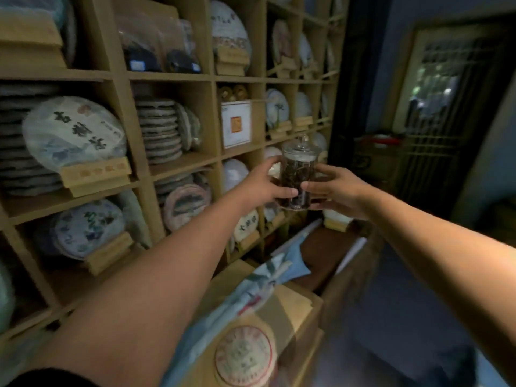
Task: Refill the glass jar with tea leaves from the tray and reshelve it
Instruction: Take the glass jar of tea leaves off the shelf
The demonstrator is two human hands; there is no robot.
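**Jar held out before the shelves**

Both arms were stretched forward. Left hand (pixel 268 185) and right hand (pixel 332 188) clasped the glass jar (pixel 296 177) from either side, fingers curled against its wall. Jar upright, lid (pixel 301 148) on, dark tea leaves (pixel 294 180) inside. It was in the air, near the wooden shelf unit (pixel 184 166) of wrapped tea cakes (pixel 74 132).

wrapped tea cakes (pixel 74 132) on stands | white box (pixel 236 124) | latticed door (pixel 435 88)

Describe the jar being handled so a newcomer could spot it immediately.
Start at the wooden shelf wall of paper-wrapped tea cakes. Near its right end, the left hand and right hand hold up a glass jar. Unlike everything around it, it is transparent, knob-lidded and full of dark leaves.
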